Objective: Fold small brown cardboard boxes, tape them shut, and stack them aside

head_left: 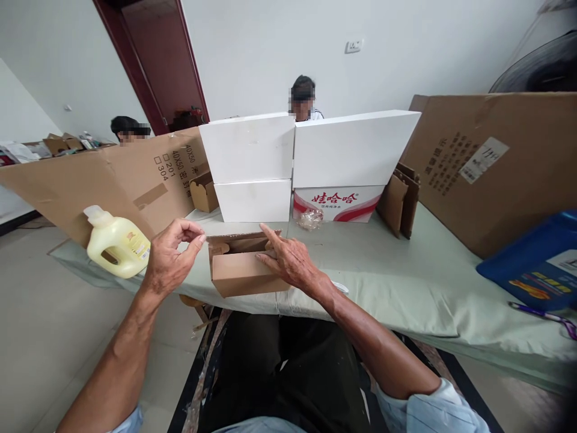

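A small brown cardboard box (246, 275) stands near the table's front edge with its top open. My right hand (291, 258) is on its right end, the thumb over the front wall and the index finger stretched out above the opening; its other fingers are partly hidden. Just left of the box, my left hand (174, 255) is raised with fingers half curled. A small gap shows between its thumb and index finger, and I see nothing held there. Behind the box lies a crumpled clear plastic wrap (310, 219).
White boxes (250, 150) and a red-and-white printed carton (336, 203) stack up ahead. Large cardboard panels (500, 168) flank the table (383, 270). A yellow detergent bottle (119, 243) stands left; a blue jug (536, 264) and purple scissors (543, 314) lie right. Two people sit beyond.
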The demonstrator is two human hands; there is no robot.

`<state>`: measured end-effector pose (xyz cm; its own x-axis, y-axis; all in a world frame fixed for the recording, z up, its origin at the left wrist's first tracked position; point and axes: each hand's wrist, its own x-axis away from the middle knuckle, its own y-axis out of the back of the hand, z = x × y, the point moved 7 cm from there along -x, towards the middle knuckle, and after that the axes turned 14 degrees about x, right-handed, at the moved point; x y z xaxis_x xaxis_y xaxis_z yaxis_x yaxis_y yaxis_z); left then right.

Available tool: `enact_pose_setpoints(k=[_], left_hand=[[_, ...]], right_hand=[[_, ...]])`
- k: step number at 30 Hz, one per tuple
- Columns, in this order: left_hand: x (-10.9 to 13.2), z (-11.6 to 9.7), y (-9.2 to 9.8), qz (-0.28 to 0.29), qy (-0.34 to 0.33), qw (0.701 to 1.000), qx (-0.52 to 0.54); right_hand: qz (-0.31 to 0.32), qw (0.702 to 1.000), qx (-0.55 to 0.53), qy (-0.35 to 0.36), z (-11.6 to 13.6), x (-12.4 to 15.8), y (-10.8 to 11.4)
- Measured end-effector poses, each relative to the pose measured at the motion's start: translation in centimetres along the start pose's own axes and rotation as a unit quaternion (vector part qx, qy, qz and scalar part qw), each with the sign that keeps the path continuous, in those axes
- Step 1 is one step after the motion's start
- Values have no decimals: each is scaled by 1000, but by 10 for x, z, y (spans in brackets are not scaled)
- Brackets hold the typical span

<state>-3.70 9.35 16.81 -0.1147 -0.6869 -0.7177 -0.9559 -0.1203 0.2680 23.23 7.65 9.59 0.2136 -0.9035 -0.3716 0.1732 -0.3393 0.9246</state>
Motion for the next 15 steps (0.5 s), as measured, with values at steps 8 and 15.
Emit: enact_pose_setpoints(k=[8,15], left_hand=[[-7,-19,-16,67,-90,993,-31],[8,-19,-47,176,-86,980,-27]], right_hand=[[-149,987,36,52,6,32,-4],[-293,953,36,67,15,88,-18]])
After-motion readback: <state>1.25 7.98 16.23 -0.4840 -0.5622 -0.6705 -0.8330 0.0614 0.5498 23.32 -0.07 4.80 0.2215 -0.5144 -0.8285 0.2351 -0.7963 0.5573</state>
